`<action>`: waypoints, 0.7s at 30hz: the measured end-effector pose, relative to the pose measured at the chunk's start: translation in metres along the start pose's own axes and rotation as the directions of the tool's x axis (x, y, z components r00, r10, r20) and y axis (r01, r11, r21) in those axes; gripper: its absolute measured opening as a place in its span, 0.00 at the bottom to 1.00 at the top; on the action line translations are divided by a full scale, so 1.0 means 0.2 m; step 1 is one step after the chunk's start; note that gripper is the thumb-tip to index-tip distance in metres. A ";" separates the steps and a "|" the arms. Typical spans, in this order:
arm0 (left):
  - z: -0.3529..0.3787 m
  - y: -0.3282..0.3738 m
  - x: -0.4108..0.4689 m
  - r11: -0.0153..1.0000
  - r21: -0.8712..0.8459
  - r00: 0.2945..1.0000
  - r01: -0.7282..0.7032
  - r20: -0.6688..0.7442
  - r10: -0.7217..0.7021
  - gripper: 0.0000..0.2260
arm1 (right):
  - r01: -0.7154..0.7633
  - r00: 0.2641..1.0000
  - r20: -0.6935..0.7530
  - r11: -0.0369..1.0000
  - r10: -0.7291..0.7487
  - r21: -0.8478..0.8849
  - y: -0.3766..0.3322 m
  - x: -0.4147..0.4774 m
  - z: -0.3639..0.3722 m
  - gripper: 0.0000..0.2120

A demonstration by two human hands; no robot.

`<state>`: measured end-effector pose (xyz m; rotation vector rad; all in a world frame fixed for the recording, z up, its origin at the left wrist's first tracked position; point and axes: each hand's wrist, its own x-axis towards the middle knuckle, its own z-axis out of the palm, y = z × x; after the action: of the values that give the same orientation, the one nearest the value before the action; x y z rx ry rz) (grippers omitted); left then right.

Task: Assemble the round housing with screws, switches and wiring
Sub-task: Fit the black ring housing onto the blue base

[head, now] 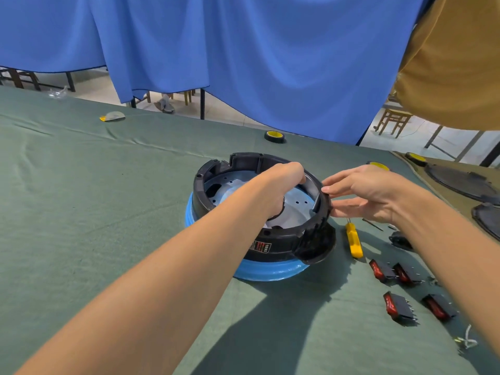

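Our round housing (243, 163) sits mid-tabletop (108, 212) on a blue base (267, 272), an open shell with a bare metal plate (295, 204) inside and no wiring visible. Our left hand (281, 185) reaches in, fingers curled at the right wall; whether that grip holds anything, we cannot tell. Our right hand (370, 193) rests straight fingertips (324, 189) on the outer rim, holding nothing. Four red switches (397, 307) and a yellow screwdriver (353, 242) lie toward the right edge, so we judge most work remains.

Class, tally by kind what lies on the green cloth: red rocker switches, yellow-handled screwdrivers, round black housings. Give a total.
Red rocker switches: 4
Yellow-handled screwdriver: 1
Round black housing: 1
Total: 6
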<state>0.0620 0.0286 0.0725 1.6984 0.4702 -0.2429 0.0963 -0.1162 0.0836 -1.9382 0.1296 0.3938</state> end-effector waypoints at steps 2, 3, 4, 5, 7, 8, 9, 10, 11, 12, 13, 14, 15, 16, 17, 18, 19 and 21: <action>0.00 0.00 0.00 1.000 0.015 1.000 -0.016 0.016 0.015 0.07 | 0.007 1.000 0.003 1.000 -0.007 -0.007 0.00 0.00 0.00 0.07; 0.00 0.00 0.00 0.999 0.029 0.999 -0.025 0.021 0.025 0.07 | 0.008 1.000 0.004 1.000 -0.008 -0.008 0.00 -0.01 0.00 0.07; 0.00 0.00 0.00 0.998 0.045 0.999 -0.039 0.024 0.038 0.07 | 0.006 1.000 0.004 1.000 -0.006 -0.007 0.00 -0.01 0.00 0.07; 0.00 -0.01 0.00 0.997 0.052 0.998 -0.058 0.030 0.057 0.07 | 0.004 1.000 0.004 1.000 -0.004 -0.007 0.00 -0.01 0.00 0.08; 0.01 -0.01 -0.01 0.994 0.065 0.994 -0.090 0.062 0.086 0.08 | 0.005 1.000 0.003 1.000 -0.005 -0.012 0.00 -0.01 0.00 0.08; 0.01 -0.01 -0.01 0.991 0.094 0.994 -0.091 0.069 0.085 0.11 | 0.009 1.000 0.001 1.000 -0.009 -0.018 0.00 -0.01 -0.01 0.08; 0.02 -0.01 -0.01 0.987 0.135 0.994 -0.086 0.077 0.076 0.13 | 0.015 1.000 0.000 1.000 -0.015 -0.024 0.00 -0.02 -0.01 0.08; 0.03 0.00 -0.01 0.984 0.155 0.993 -0.086 0.091 0.073 0.13 | 0.021 1.000 -0.001 0.999 -0.021 -0.028 0.01 -0.02 -0.01 0.08; 0.04 0.00 -0.01 0.986 0.154 0.993 -0.071 0.102 0.055 0.10 | 0.025 1.000 -0.002 0.999 -0.025 -0.030 0.01 -0.02 -0.01 0.08; 0.05 0.00 -0.02 0.988 0.138 0.994 -0.064 0.100 0.051 0.09 | 0.028 1.000 -0.005 0.999 -0.028 -0.033 0.01 -0.02 -0.01 0.08; 0.05 0.00 -0.02 0.989 0.131 0.994 -0.063 0.095 0.051 0.15 | 0.031 0.999 -0.008 0.999 -0.031 -0.040 0.02 -0.02 -0.02 0.08; 0.06 -0.01 -0.01 0.990 0.131 0.994 -0.061 0.095 0.048 0.23 | 0.033 0.999 -0.011 0.998 -0.033 -0.046 0.02 -0.02 -0.02 0.08; 0.07 -0.01 0.00 0.989 0.140 0.994 -0.056 0.102 0.042 0.27 | 0.035 0.999 -0.015 0.998 -0.035 -0.046 0.03 -0.02 -0.03 0.08; 0.07 -0.01 0.01 0.985 0.156 0.993 -0.066 0.105 0.050 0.26 | 0.035 0.999 -0.017 0.999 -0.036 -0.041 0.03 -0.02 -0.03 0.08; 0.08 -0.01 0.02 0.980 0.183 0.993 -0.074 0.109 0.055 0.23 | 0.034 0.999 -0.017 0.999 -0.035 -0.034 0.04 -0.02 -0.04 0.07; 0.08 -0.01 0.02 0.975 0.207 0.993 -0.086 0.099 0.066 0.19 | 0.030 0.999 -0.017 0.999 -0.030 -0.029 0.04 -0.02 -0.04 0.07; 0.08 -0.01 0.02 0.972 0.210 0.993 -0.103 0.079 0.088 0.16 | 0.027 1.000 -0.014 0.999 -0.027 -0.034 0.05 -0.01 -0.04 0.06; 0.08 -0.01 0.03 0.980 0.173 0.995 -0.099 0.036 0.094 0.14 | 0.030 1.000 -0.003 0.996 -0.030 -0.082 0.06 -0.01 -0.03 0.06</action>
<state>0.0691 0.0142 0.0651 1.8817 0.3532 -0.2423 0.0927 -0.1272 0.0767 -2.0198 0.0880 0.3806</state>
